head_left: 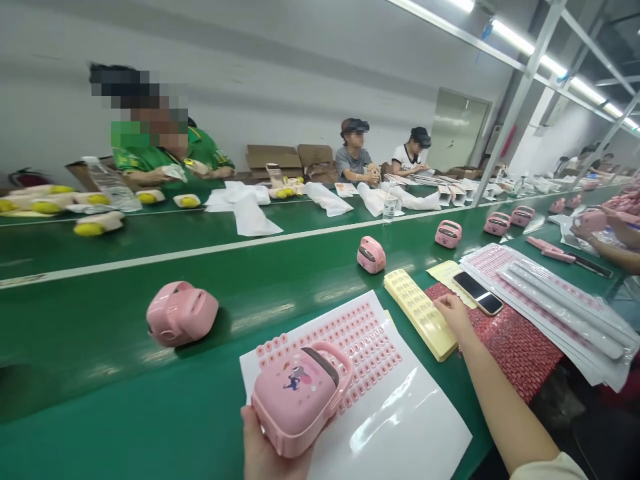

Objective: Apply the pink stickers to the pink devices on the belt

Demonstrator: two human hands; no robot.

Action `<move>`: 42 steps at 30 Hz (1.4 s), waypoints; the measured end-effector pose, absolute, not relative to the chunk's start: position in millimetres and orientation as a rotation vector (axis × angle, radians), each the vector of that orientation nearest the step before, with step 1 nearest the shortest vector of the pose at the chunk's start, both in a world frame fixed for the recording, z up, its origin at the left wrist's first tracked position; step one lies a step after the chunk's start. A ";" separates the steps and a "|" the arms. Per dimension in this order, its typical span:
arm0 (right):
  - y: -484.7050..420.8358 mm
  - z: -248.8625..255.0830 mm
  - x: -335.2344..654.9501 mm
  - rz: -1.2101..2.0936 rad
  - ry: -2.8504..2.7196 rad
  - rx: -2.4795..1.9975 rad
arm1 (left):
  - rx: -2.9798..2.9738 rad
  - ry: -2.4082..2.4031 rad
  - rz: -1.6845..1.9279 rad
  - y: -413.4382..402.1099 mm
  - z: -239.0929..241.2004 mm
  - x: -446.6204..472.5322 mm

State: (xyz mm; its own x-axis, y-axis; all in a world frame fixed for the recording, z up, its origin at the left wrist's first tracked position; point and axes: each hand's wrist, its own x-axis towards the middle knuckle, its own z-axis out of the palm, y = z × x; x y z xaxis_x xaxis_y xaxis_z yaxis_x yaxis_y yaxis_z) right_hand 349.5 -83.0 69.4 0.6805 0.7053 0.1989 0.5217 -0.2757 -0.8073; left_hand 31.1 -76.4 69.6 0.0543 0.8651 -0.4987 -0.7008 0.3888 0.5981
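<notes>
My left hand (264, 459) holds a pink handled case-like device (295, 393) from below, its cartoon print facing up and its handle towards the upper right. Under it lies a white sheet (390, 427) with rows of small pink-edged stickers (365, 333). My right hand (453, 315) is at a stack of yellow sticker sheets (417, 308), thumb and fingers pinched together at its right edge. Whether a sticker is between those fingertips is too small to tell.
Pink devices stand along the green belt (300, 267), one near left (183, 313). A phone (477, 293) lies on red patterned material (515, 340), beside plastic-covered sheets (555, 293). A co-worker's hands (607, 233) are at far right. People sit opposite, near white bags and a bottle (107, 187).
</notes>
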 end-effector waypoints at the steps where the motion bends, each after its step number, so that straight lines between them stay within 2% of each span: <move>1: -83.7 63.4 355.8 0.260 -0.957 -1.984 | 0.243 0.893 1.204 -76.3 68.5 29.2; 8: -90.4 53.8 352.3 0.184 -1.056 -2.130 | 0.371 0.725 1.243 -78.2 58.5 20.1; 14: -71.8 81.8 316.4 -0.247 -1.478 -2.245 | 0.172 0.681 1.252 -72.2 48.6 15.9; 16: -52.0 85.3 281.9 -0.159 -1.724 -2.014 | 0.049 0.692 1.271 -68.2 52.5 14.2; 20: -0.6 75.8 201.5 0.220 -2.122 -1.533 | 0.078 0.558 1.352 -61.3 63.6 6.1; 27: 58.1 51.7 135.7 0.450 -2.096 -1.516 | 0.175 0.387 1.500 -53.7 60.7 -11.4; 33: 38.7 59.7 134.9 0.479 -1.849 -1.382 | 0.242 0.091 1.477 -46.2 32.3 -14.3; 37: -5.5 80.4 117.6 0.770 -1.334 -1.104 | 0.293 -0.186 1.350 -44.3 24.8 -8.5; 42: -41.9 94.7 92.6 0.933 -1.215 -1.014 | 0.309 -0.264 1.360 -47.0 28.7 1.8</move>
State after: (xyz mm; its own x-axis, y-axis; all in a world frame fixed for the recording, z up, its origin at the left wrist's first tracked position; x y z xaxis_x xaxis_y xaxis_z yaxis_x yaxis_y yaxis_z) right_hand 92.6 -41.9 94.7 0.1219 0.9510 0.2842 -0.0292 0.2897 -0.9567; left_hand 1.8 -47.0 28.7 0.1914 0.9127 0.3610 -0.9815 0.1805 0.0640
